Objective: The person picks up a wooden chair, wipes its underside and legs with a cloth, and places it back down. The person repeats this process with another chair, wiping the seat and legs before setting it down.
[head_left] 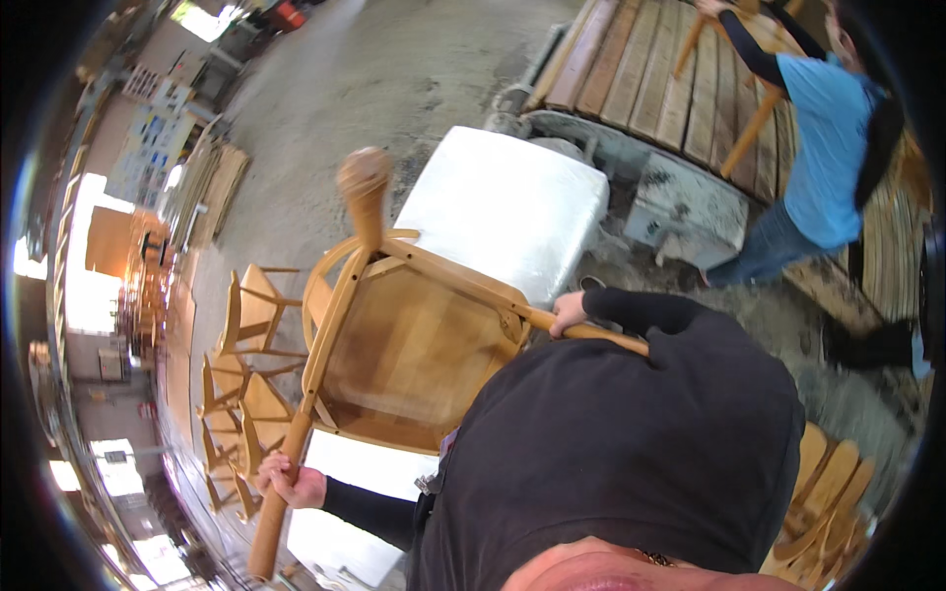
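Observation:
A light-brown wooden chair (pixel 424 340) is tipped over in front of my body, with the underside of its seat showing. My left hand (pixel 293 483) is closed around one of its round legs, at the lower left. My right hand (pixel 569 313) grips another leg, close to my dark shirt. A third leg (pixel 365 202) sticks out on the far side, beside a curved part of the frame. Beneath the chair lies a white covered surface (pixel 503 207), visible beyond the seat and again near my left forearm.
Several wooden chairs (pixel 251 315) stand on the floor at left. At the far right, a person in a blue shirt (pixel 823 148) handles another chair over a slatted wooden platform (pixel 650 79). A grey box-like unit (pixel 688 202) sits below it. Curved wooden pieces (pixel 823 492) are stacked at lower right.

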